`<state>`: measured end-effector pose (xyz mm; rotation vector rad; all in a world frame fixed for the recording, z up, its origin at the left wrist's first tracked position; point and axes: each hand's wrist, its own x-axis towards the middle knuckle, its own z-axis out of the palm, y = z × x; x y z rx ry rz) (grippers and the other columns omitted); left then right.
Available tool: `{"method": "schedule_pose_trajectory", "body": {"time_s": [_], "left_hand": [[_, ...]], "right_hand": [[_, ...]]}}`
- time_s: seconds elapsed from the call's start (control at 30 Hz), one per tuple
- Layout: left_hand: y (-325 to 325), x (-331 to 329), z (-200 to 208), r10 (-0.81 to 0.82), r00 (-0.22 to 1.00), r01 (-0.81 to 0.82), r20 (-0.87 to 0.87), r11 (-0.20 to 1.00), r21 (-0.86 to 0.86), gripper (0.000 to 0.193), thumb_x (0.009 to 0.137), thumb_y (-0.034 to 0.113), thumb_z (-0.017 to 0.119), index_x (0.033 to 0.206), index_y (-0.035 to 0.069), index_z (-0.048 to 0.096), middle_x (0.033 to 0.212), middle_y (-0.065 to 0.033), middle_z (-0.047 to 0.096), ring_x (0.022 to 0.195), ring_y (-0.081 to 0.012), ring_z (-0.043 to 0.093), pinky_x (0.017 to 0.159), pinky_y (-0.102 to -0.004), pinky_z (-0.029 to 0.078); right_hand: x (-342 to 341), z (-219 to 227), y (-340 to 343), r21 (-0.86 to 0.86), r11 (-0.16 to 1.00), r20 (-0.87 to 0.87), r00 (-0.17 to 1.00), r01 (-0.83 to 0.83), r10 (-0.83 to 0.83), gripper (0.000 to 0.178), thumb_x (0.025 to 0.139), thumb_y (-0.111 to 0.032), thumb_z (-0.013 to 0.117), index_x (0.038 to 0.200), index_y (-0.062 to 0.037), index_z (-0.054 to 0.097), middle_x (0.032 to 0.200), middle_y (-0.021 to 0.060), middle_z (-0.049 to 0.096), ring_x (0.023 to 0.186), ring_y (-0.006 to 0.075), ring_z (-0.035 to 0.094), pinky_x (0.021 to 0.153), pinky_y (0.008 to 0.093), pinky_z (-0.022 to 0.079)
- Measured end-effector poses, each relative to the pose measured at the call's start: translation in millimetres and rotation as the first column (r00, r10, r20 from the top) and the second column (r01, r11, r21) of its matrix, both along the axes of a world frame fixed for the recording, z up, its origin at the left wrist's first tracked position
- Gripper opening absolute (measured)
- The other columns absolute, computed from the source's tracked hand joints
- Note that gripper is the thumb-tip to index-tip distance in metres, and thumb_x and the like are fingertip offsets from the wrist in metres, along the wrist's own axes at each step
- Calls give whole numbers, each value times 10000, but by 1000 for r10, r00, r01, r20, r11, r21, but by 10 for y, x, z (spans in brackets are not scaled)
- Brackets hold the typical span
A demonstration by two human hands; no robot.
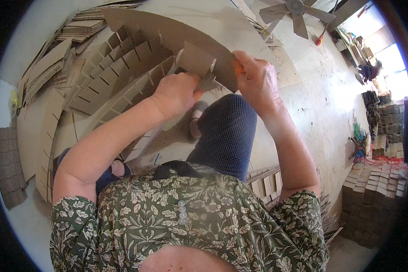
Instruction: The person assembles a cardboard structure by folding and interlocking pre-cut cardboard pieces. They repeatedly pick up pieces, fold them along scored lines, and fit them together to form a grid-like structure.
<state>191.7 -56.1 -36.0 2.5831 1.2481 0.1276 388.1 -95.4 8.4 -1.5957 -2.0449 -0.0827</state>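
Note:
My right hand [257, 81] is closed on the right end of a long grey-brown cardboard strip [186, 34], which curves away to the upper left. Lower and to the left, my left hand [176, 92] is closed at the near end of a slotted cardboard divider [196, 59]; its fingertips are partly hidden. Something orange covers fingertips on both hands. Beyond my left forearm, an assembly of interlocked cardboard partitions [115, 68] stands with rows of upright slotted pieces.
Flat cardboard stacks [47, 68] lie at the far left, and another stack [9, 163] stands nearer. Bundled cardboard [371, 199] is piled at the right. A fan [296, 10] stands at the far side. Slotted pieces [265, 186] lie beside my right elbow.

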Motion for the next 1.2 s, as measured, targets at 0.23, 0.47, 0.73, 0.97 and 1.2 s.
{"method": "schedule_pose_trajectory", "body": {"time_s": [0.23, 0.47, 0.73, 0.97, 1.2], "left_hand": [[-16, 41, 26, 20, 998, -24, -66, 997, -74, 415, 878, 402, 550, 1086, 45, 580, 923, -215, 654, 878, -413, 622, 765, -486, 507], [23, 87, 29, -29, 998, 18, -50, 979, -204, 516, 861, 442, 562, 1229, 83, 524, 991, -228, 642, 932, -413, 610, 802, -500, 491], [-5, 101, -47, 11, 1000, -11, 3, 994, -105, 450, 887, 359, 521, 1283, 148, 484, 960, -195, 658, 876, -388, 634, 760, -498, 508], [-22, 160, -49, 19, 994, -18, -111, 1000, 3, 410, 862, 241, 507, 1267, 177, 506, 899, -194, 659, 809, -383, 642, 712, -496, 521], [58, 28, -157, 90, 982, -91, 166, 996, 0, 245, 818, 175, 533, 1030, 78, 608, 845, -215, 650, 799, -387, 638, 718, -495, 514]], "right_hand": [[0, 14, 75, 165, 985, -41, 997, -53, 61, 182, 804, 1, 550, 975, -42, 599, 709, 192, 613, 687, 358, 634, 598, 412, 492], [28, 84, 130, 130, 989, 53, 997, -66, 60, 148, 820, -14, 555, 959, -46, 591, 696, 197, 608, 668, 346, 635, 588, 413, 491], [88, 91, 131, 68, 998, -18, 1000, -18, 19, 92, 826, -13, 548, 907, -25, 591, 675, 212, 588, 625, 352, 615, 565, 409, 483], [77, 116, 82, -37, 999, -23, 1000, -8, 7, 138, 820, 6, 532, 934, -10, 608, 682, 206, 611, 621, 321, 628, 583, 387, 488], [82, -6, 55, -96, 995, -134, 991, -10, -3, 159, 843, -18, 538, 981, -14, 618, 698, 215, 612, 633, 330, 631, 591, 379, 484]]}}
